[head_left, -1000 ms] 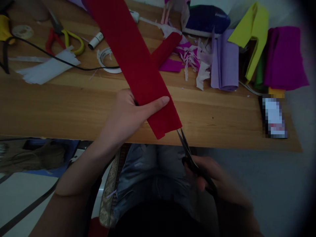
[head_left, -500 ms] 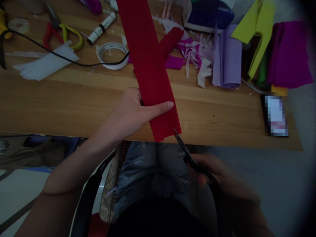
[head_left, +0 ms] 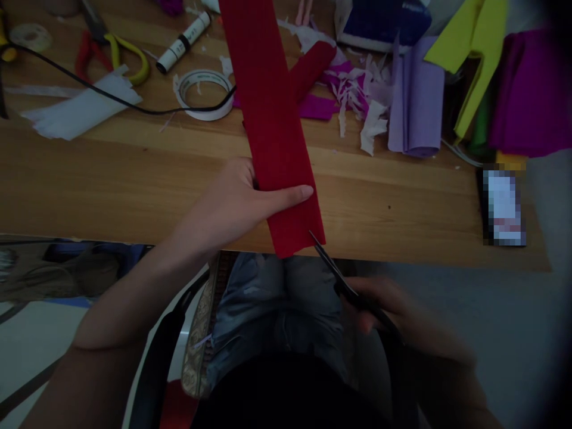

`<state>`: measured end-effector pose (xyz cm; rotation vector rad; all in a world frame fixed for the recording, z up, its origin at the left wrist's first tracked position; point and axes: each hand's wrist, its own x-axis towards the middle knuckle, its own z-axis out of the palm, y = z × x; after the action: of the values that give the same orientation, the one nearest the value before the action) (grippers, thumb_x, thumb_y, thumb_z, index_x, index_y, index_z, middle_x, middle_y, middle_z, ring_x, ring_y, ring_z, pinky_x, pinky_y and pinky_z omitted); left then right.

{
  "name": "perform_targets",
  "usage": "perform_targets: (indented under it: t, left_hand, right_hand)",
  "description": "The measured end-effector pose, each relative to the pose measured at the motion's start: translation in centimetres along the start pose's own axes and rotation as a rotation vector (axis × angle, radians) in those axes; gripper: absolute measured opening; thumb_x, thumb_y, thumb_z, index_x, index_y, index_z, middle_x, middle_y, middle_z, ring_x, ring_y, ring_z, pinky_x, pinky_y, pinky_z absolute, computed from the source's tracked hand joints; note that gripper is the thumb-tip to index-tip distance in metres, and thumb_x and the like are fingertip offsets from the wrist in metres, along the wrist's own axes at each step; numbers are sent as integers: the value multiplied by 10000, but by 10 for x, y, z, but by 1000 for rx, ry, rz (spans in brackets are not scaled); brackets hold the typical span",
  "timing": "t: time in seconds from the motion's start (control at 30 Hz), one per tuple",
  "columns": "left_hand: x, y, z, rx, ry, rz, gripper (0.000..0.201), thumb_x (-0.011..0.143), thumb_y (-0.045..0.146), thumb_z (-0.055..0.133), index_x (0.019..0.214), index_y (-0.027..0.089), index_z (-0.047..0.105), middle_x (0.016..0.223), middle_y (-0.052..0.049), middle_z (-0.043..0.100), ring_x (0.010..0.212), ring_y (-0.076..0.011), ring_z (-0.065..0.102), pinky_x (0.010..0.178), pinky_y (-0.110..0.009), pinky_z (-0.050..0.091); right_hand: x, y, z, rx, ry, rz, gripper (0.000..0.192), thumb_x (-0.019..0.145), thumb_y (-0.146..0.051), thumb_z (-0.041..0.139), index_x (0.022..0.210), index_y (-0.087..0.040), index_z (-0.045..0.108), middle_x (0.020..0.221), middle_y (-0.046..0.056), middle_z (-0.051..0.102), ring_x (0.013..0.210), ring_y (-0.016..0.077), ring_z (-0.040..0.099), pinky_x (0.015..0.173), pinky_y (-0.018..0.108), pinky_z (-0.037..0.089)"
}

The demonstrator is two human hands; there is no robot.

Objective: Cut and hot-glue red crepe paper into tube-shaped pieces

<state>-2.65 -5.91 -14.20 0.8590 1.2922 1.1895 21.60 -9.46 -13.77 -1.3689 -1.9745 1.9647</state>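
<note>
The left hand [head_left: 232, 205] pinches a red paper strip [head_left: 272, 119] above the wooden table [head_left: 111, 185] edge. The right hand [head_left: 402, 322] grips black scissors [head_left: 333, 268], blade tips touching the strip's lower corner just below the left fingers.

Wooden table [head_left: 134, 185], near edge bare; clutter along far side. L to R: white paper scraps [head_left: 75, 110] w/ black cable [head_left: 102, 95] across them, red/yellow-handled pliers [head_left: 111, 50], glue stick [head_left: 183, 42], tape roll [head_left: 203, 95] w/ cable touching its rim. Further R: red paper roll [head_left: 313, 65], magenta + white shreds [head_left: 353, 95], folded lilac sheet [head_left: 415, 101], yellow-green sheet [head_left: 473, 53], purple sheet [head_left: 527, 95]; blurred-out item [head_left: 504, 205] near R edge.
</note>
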Motion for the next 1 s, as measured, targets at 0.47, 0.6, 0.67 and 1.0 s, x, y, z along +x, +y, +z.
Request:
perform_targets:
  t: [0.47, 0.6, 0.67, 1.0]
  left_hand:
    - [0, 5, -6, -90, -46, -187, 265, 557, 135, 860, 780, 174, 721, 771, -81, 724, 902, -334, 706, 791, -414, 593]
    - [-1, 3, -7, -16, -42, -118, 229, 592, 215, 854, 778, 166, 730, 788, -89, 728, 817, -305, 715, 725, -383, 602]
    - [-2, 2, -7, 15, -21, -61, 212, 601, 245, 849, 761, 176, 728, 779, -67, 729, 780, -276, 713, 694, -354, 603]
    - [-7, -1, -4, 28, 91, 53, 211, 654, 265, 814, 828, 180, 728, 862, -55, 733, 792, -244, 704, 680, -315, 597]
  right_hand:
    - [-2, -2, 2, 18, 7, 44, 349, 846, -493, 544, 657, -207, 611, 542, -18, 499, 555, 133, 460, 516, 232, 399]
    - [-2, -1, 4, 29, -37, 75, 302, 842, -451, 574, 673, -202, 599, 548, -28, 478, 556, 126, 436, 534, 231, 390]
    - [-1, 0, 4, 45, -48, 68, 328, 845, -483, 582, 688, -195, 585, 561, -32, 464, 564, 120, 420, 550, 229, 390]
    - [3, -1, 8, 23, -11, -31, 548, 786, -717, 507, 651, -188, 457, 636, -22, 424, 588, 108, 361, 531, 220, 340]
